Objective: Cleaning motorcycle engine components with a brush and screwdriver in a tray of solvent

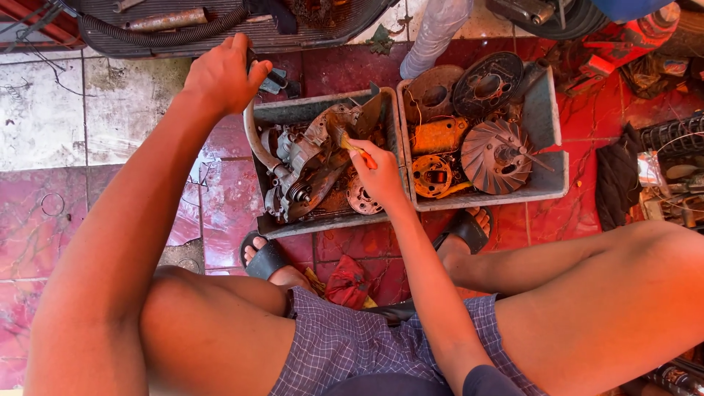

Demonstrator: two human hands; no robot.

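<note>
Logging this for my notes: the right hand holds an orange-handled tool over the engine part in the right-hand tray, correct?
Not quite. The head view shows the right hand holding the orange-handled tool over the engine part in the left tray, not the right tray.

No labels, signs or screens in view. Only containers: two grey rectangular plastic bins on the red tile floor, side by side, touching. Left bin (258, 220) holds a greasy engine assy; right bin (550, 180) holds rusty orange and dark round parts.
</note>
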